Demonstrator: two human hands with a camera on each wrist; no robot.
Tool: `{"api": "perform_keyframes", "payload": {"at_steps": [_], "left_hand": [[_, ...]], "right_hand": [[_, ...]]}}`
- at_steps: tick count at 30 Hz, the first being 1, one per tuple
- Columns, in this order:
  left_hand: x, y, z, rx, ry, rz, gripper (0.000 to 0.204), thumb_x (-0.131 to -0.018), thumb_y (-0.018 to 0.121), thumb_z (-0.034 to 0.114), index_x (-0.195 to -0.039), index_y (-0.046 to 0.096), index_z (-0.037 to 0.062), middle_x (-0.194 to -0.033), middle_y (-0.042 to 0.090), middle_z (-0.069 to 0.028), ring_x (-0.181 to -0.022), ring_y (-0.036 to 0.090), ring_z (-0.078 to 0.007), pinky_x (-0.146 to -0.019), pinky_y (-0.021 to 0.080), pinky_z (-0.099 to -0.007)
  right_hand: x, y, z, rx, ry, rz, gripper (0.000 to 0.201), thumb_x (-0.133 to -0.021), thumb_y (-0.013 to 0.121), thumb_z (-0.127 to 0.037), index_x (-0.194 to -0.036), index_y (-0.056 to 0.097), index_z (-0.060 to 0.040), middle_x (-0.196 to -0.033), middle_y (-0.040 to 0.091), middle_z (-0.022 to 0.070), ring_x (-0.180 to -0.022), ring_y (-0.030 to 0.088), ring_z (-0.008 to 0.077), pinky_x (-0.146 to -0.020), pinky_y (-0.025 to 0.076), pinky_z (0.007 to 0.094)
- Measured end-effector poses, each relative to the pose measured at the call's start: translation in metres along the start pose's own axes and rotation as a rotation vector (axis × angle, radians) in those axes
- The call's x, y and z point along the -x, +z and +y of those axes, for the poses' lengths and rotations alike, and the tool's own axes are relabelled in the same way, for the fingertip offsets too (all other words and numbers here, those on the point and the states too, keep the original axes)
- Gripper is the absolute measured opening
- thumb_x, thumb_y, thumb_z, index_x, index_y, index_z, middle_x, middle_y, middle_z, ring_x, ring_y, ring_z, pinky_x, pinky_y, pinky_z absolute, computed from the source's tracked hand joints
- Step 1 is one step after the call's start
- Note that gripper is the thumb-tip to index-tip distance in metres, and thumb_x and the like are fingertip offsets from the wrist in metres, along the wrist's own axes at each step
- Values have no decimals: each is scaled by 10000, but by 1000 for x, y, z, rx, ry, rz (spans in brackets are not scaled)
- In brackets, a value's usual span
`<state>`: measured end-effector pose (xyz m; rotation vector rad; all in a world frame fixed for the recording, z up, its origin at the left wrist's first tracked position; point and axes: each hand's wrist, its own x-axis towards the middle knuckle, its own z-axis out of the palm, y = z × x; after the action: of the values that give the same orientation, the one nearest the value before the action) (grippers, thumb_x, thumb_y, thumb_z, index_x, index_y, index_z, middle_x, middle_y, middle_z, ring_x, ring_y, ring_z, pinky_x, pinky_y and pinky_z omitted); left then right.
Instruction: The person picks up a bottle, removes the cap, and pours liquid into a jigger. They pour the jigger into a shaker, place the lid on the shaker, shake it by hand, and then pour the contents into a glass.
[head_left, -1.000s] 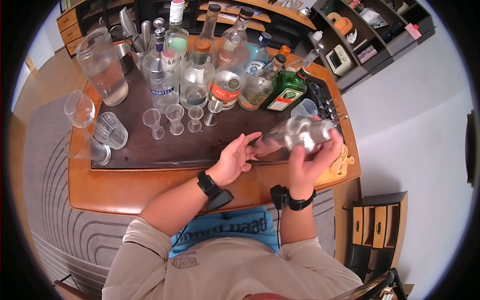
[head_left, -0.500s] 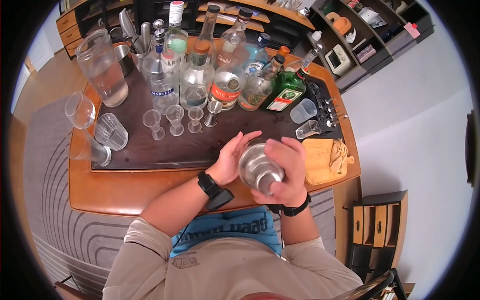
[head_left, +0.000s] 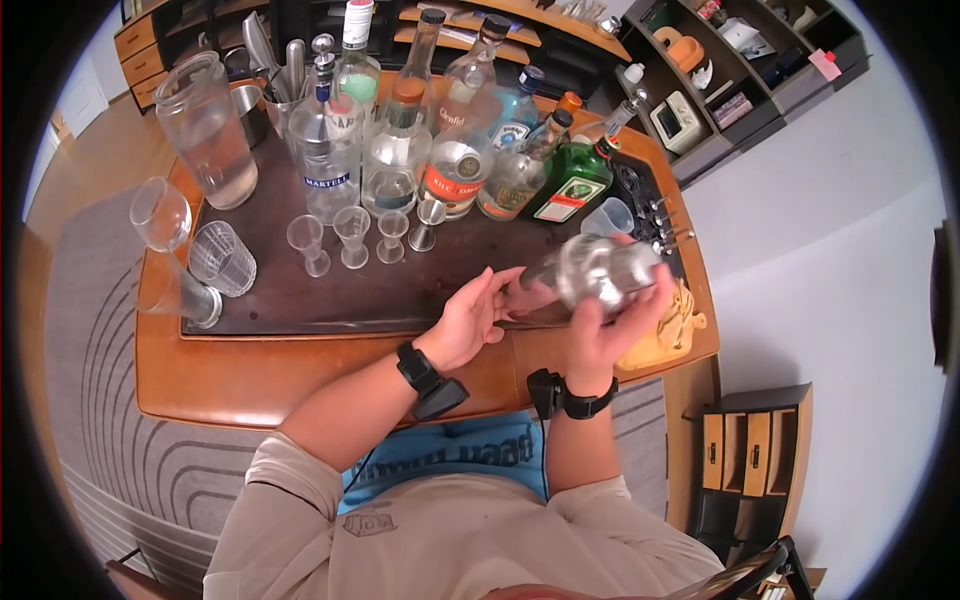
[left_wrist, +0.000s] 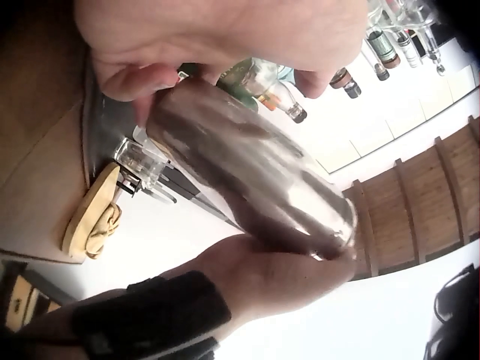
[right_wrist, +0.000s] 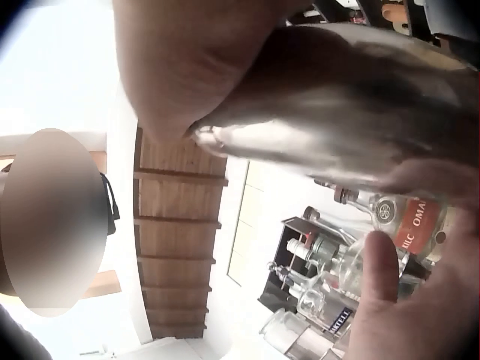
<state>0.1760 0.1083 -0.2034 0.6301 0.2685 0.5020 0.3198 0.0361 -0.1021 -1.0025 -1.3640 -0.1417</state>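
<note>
1. A person's right hand [head_left: 618, 332] grips a metal shaker [head_left: 603, 272], fingers curled round it, above the desk [head_left: 260, 375] near its front-right corner.
2. The left hand [head_left: 465, 322], fingers loosely extended, hovers beside the shaker's other end; contact is unclear.
3. Bottles [head_left: 452, 170] line the far edge; a wooden board [head_left: 655, 348] lies at the front-right corner.
</note>
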Motion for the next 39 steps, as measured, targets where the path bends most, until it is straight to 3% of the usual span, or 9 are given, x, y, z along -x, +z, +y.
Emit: {"api": "perform_keyframes", "payload": {"at_steps": [2,7,8,11,19,25,29,37,39], "left_hand": [[0,-6,1,13,-6,-41,762,-1108,349,665,-1603,482,102,-1485,641,-62,-1260,624,-154,-791,451,-248],[-3,2,-3,68,19,-10,812,-1093,349,680,-1667,401,109,-1377,666,-59,-1110,588,-141,-693,326,-259],[-4,2,-3,95,36,-35,821,-1090,353,681,-1668,393,100,-1463,650,-86,-1242,620,-153,-690,337,-251],[2,-3,5,-11,-2,-85,833,-1090,348,680,-1678,376,90,-1463,655,-97,-1248,629,-177,-716,370,-269],[-3,10,0,142,5,53,816,-1080,351,707,-1663,421,140,-1354,667,-21,-1017,544,-126,-702,300,-266],[2,1,2,-21,-42,10,827,-1080,362,703,-1682,390,137,-1326,651,-11,-999,533,-128,-706,305,-263],[0,10,4,31,-1,32,824,-1080,362,697,-1672,401,125,-1276,668,-22,-1000,552,-125,-695,308,-252],[1,2,3,6,10,19,805,-1082,364,691,-1664,427,138,-1308,675,-43,-966,540,-111,-696,324,-263],[-3,5,-3,56,45,19,806,-1084,361,691,-1668,417,137,-1321,675,-39,-980,551,-113,-697,324,-263]], "right_hand": [[2,-2,-2,28,78,47,826,-984,739,-231,-1638,268,-49,-1541,485,305,-1349,573,405,-1088,526,530],[0,-10,-34,237,-494,-447,786,-934,804,-372,-1602,394,-304,-1475,571,280,-1278,644,401,-1021,527,574],[-14,-19,-41,337,-491,-526,806,-943,787,-296,-1579,343,-75,-1457,572,280,-1228,652,379,-1056,532,561],[-4,-12,-7,-8,-2,71,769,-935,743,-208,-1580,348,-68,-1471,569,270,-1227,641,366,-1063,532,548],[-10,-8,-27,338,-502,-475,740,-906,757,-257,-1558,429,-133,-1406,587,269,-1241,646,409,-1060,506,565],[-2,-11,7,245,180,-5,713,-913,664,-35,-1563,372,1,-1452,548,252,-1255,616,372,-1085,509,489],[-12,-7,-23,259,-591,-408,720,-912,739,-282,-1535,427,-99,-1358,630,250,-1229,665,421,-1098,458,641],[6,-8,8,94,-10,-36,740,-929,706,-184,-1592,377,-159,-1453,548,301,-1279,595,444,-1093,483,600],[-6,-6,-11,170,-322,-272,730,-883,759,-225,-1544,455,-264,-1408,605,231,-1225,636,430,-1075,496,596]]}}
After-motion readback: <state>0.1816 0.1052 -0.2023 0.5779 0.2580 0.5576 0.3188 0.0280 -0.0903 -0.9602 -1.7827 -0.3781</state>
